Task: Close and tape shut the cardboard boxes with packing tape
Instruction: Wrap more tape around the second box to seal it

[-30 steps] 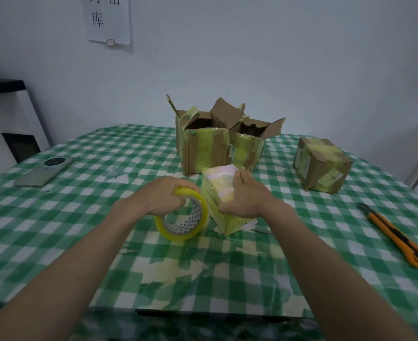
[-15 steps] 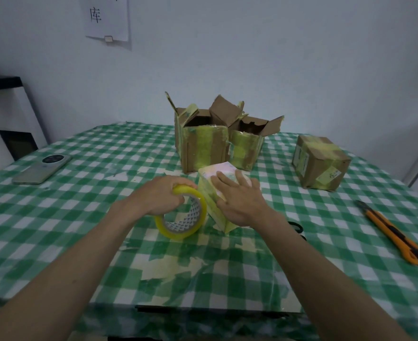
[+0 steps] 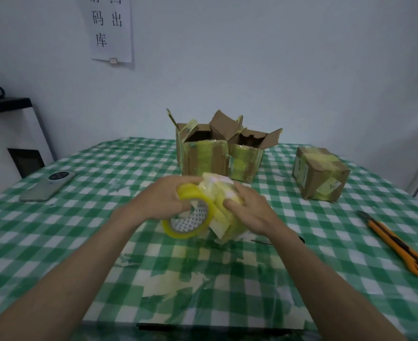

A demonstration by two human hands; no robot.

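Taping a small box at the middle of the checked table [image 3: 85, 242]

Two open boxes [image 3: 217, 153] stand at 12 o'clock, a sealed box [image 3: 320, 174] at 2. The right hand [image 3: 246, 207] grips the tape-wrapped box [image 3: 221, 200]; touching it, the left hand [image 3: 166, 198] clutches the tape roll [image 3: 187, 215].

Left hand [image 3: 165, 200] and right hand [image 3: 246, 209] curled, gripping.

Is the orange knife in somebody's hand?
No, the orange utility knife lies alone on the checked tablecloth, while the left hand grips the tape roll and the right hand holds the small box.
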